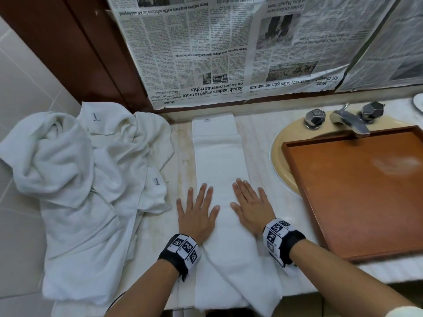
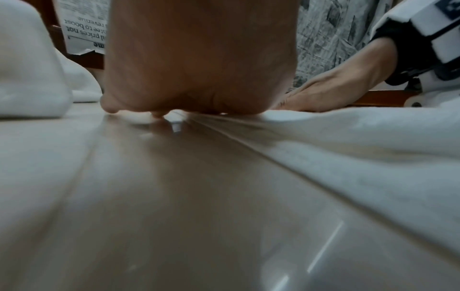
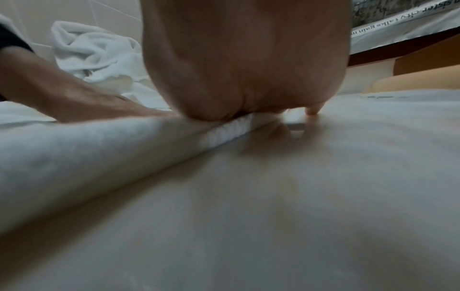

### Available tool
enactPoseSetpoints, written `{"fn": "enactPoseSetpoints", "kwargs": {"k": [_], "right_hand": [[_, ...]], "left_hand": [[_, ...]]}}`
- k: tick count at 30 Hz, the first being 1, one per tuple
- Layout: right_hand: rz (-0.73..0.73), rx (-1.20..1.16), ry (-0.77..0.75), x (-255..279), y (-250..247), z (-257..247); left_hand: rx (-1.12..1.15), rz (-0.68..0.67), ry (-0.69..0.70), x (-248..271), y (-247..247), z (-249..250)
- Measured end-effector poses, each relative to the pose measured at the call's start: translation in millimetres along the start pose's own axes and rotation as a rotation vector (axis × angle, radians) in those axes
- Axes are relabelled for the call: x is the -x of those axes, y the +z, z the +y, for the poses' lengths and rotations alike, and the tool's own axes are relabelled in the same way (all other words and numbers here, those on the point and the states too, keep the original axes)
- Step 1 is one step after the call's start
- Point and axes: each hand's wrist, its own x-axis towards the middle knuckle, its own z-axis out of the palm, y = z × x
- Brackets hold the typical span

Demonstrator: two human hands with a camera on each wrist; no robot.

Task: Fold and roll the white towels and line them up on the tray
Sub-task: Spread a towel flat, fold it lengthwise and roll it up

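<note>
A white towel (image 1: 217,156) lies folded into a long narrow strip on the marble counter, running from the back wall toward me and hanging over the front edge. My left hand (image 1: 198,209) lies flat, fingers spread, on the strip's left edge. My right hand (image 1: 249,202) presses flat on its right side. Both palms rest on the cloth and hold nothing. A brown wooden tray (image 1: 357,193) sits to the right, over the sink, with nothing on it. In the left wrist view my left hand (image 2: 199,78) meets the towel (image 2: 348,137); in the right wrist view my right hand (image 3: 244,69) presses the towel's edge (image 3: 99,147).
A heap of crumpled white towels (image 1: 87,179) covers the counter's left part and hangs over its front. A sink (image 1: 281,156) with a chrome tap (image 1: 350,122) lies under the tray. Newspaper (image 1: 229,49) covers the wall behind.
</note>
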Motion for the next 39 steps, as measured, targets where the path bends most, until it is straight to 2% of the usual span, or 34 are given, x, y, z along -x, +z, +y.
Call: {"fn": "enactPoseSetpoints", "kwargs": {"k": [4,11,14,17,21,23,26,31,33,35,37,39], "right_hand": [[-0.030,-0.008,0.009,-34,-20,14],[0.016,-0.046,0.070,-95,-43,41],[0.082,-0.112,0.117,-104,-53,46],[0.154,-0.195,0.162,-80,-53,39],[0.041,-0.107,-0.010,-38,-33,18],[0.005,-0.022,-0.022,-30,-25,19],[0.001,-0.006,0.040,-24,-24,30],[0.051,-0.136,0.197,-6,-30,33],[0.121,-0.256,0.152,11,-32,35],[0.092,-0.329,0.132,36,-33,35],[-0.009,-0.295,0.114,60,-29,35],[-0.027,-0.277,0.123,74,-26,35]], "left_hand": [[0.024,-0.024,-0.041,-31,-13,8],[0.044,-0.034,-0.056,-90,-29,16],[0.059,-0.038,-0.073,-100,-36,11],[0.126,-0.007,-0.101,-81,-35,7],[0.101,-0.035,0.047,-30,-19,22],[0.063,-0.049,0.051,-18,-12,24],[0.037,-0.043,-0.004,-14,-13,13],[0.092,-0.037,-0.090,-1,-22,9],[0.122,0.042,-0.003,9,-26,13],[0.204,0.081,0.166,18,-27,18],[0.245,0.029,0.258,25,-27,26],[0.182,-0.007,0.272,27,-28,31]]}}
